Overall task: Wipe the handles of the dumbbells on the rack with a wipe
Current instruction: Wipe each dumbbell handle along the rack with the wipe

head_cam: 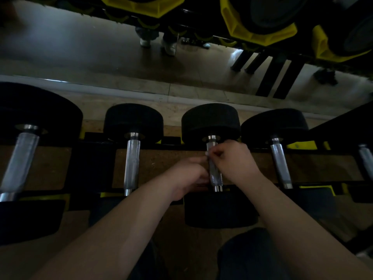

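1. Head view, looking down on the rack (94, 158): both my hands are at the handle (215, 176) of the third dumbbell (211, 120) from the left, which lies with one head far and one head near.
2. My right hand (236, 160) has its fingertips pinched together at the far end of that handle, on a small pale scrap that I take to be the wipe (207, 153). The light is too dim to be certain.
3. My left hand (187, 176) comes in from the left with its fingers curled towards the bar. Its back hides them, so I cannot tell whether they close round the bar or only rest beside it.
4. To do this step well, I judge the wipe should be spread and wrapped right round the bar, not bunched in a pinch.
5. Then draw it from the far collar to the near one, twisting as it goes, so the underside gets cleaned too.
6. The roughened grip will likely snag a thin wipe, so firm, slow strokes should serve better than quick ones.
7. The handles just left (132, 162) and right (280, 164) stand untouched by my hands, as does the big one at far left (20, 160).
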